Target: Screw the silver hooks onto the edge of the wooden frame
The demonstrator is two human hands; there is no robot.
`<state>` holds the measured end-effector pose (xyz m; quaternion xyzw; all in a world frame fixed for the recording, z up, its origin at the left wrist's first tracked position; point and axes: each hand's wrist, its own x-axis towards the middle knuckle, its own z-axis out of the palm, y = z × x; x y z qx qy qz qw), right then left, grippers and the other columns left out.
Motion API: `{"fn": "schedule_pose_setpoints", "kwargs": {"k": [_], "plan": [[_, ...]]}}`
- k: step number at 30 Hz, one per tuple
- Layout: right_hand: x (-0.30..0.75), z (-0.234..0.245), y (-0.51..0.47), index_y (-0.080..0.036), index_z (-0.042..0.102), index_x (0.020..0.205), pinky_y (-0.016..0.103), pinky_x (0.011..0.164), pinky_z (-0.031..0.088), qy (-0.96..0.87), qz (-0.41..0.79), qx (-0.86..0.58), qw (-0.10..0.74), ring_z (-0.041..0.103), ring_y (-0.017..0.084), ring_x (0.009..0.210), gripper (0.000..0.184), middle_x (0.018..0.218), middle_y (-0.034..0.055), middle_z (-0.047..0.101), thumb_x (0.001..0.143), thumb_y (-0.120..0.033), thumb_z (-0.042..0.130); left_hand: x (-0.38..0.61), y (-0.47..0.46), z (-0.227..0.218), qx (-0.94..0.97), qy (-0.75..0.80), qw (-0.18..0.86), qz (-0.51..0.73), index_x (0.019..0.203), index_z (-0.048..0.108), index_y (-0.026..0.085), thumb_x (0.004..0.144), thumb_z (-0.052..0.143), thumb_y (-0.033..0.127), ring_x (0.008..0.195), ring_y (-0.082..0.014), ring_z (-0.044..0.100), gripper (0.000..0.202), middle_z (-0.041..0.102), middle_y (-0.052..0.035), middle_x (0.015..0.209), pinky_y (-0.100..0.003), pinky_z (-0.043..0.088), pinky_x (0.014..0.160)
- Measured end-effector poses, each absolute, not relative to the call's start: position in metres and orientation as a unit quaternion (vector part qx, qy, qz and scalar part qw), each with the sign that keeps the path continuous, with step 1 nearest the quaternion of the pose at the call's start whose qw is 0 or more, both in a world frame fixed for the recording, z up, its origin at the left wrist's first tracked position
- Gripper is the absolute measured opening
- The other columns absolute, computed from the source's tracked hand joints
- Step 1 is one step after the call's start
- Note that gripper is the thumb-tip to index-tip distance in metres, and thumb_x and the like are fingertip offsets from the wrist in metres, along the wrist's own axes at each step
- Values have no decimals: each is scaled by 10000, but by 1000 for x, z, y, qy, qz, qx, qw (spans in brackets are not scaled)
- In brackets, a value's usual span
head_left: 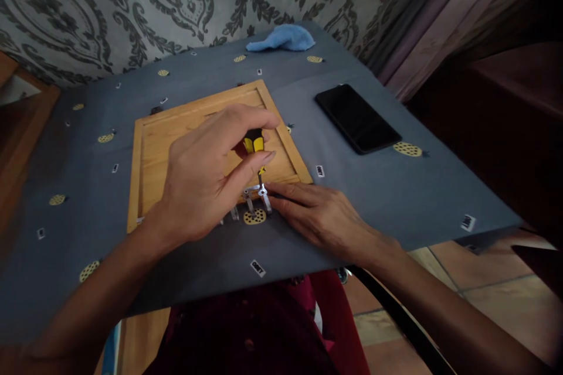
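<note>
My left hand [206,176] is closed round a small screwdriver with a yellow and black handle [254,142], held upright with its tip down on a small metal bracket [256,193]. The bracket lies at the near edge of a shallow wooden tray [153,146] on the grey table. My right hand [316,214] lies low beside it, fingers stretched flat and together, fingertips pressing on the bracket. More small metal pieces [233,214] sit just left of the bracket, partly hidden under my left hand.
A black phone [357,118] lies face up to the right of the tray. A blue cloth [281,38] is bunched at the far edge by the patterned wall. The grey tablecloth [396,199] has yellow spots; its near edge ends above my lap.
</note>
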<state>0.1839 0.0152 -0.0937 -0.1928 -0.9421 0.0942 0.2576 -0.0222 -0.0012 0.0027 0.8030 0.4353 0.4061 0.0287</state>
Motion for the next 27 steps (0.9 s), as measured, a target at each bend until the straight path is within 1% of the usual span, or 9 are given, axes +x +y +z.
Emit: {"fn": "schedule_pose_setpoints", "kwargs": {"k": [3, 7, 9, 11, 14, 16, 19, 24, 27], "plan": [[184, -93, 15, -159, 632, 1207, 368, 858, 599, -942, 90, -195, 257, 681, 214, 1088, 298, 1287, 111, 665, 975, -136, 447, -22, 1, 5, 816, 424, 16, 393, 1045, 594, 266, 897, 617, 128, 894, -143, 667, 203, 699, 34, 968, -291, 561, 780], [184, -93, 15, -162, 629, 1216, 374, 842, 603, -943, 95, -191, 257, 685, 217, 1077, 306, 1289, 113, 663, 978, -137, 440, -22, 3, 8, 838, 406, -1, 364, 1036, 598, 203, 893, 614, 114, 886, -125, 665, 169, 704, 12, 960, -253, 564, 753], [184, -93, 15, -160, 629, 1217, 381, 841, 603, -942, 97, -190, 258, 685, 220, 1077, 307, 1287, 117, 664, 974, -133, 444, -22, 2, 9, 838, 411, 17, 359, 1047, 598, 224, 900, 605, 126, 907, -128, 667, 176, 702, 19, 973, -262, 572, 775], [184, -93, 15, -164, 628, 1219, 380, 843, 603, -942, 98, -193, 256, 683, 219, 1082, 307, 1290, 115, 662, 972, -129, 448, -23, 1, 10, 828, 418, 46, 371, 1059, 596, 268, 907, 597, 141, 933, -145, 669, 198, 695, 31, 985, -296, 575, 801], [184, -93, 15, -168, 626, 1220, 377, 847, 601, -943, 99, -196, 252, 680, 217, 1087, 304, 1297, 111, 659, 975, -136, 450, -27, -1, 12, 812, 425, 53, 396, 1053, 606, 318, 910, 598, 150, 934, -166, 664, 220, 678, 36, 962, -329, 573, 780], [184, -93, 15, -161, 627, 1218, 378, 852, 600, -943, 96, -193, 253, 679, 218, 1090, 305, 1299, 116, 657, 976, -133, 445, -30, -2, 12, 809, 428, 43, 401, 1059, 612, 320, 905, 596, 120, 927, -160, 655, 253, 667, 38, 963, -322, 576, 769], [184, -93, 15, -145, 632, 1208, 375, 857, 598, -943, 92, -190, 256, 683, 220, 1082, 304, 1293, 120, 660, 969, -116, 447, -33, -1, 11, 820, 399, 35, 410, 1083, 613, 294, 882, 612, 79, 919, -151, 650, 295, 659, 37, 968, -296, 579, 747], [184, -94, 16, -143, 631, 1206, 377, 865, 595, -943, 96, -187, 259, 680, 221, 1086, 292, 1278, 120, 667, 963, -117, 471, -29, -3, 6, 812, 428, 59, 394, 1054, 609, 315, 913, 594, 161, 918, -190, 666, 209, 675, 14, 953, -361, 564, 780], [184, -95, 15, -149, 632, 1207, 376, 854, 599, -943, 93, -189, 260, 684, 221, 1076, 292, 1275, 117, 670, 967, -125, 468, -26, -4, 6, 813, 432, 50, 387, 1045, 607, 323, 916, 590, 169, 900, -193, 672, 202, 687, 15, 950, -366, 561, 776]]}}
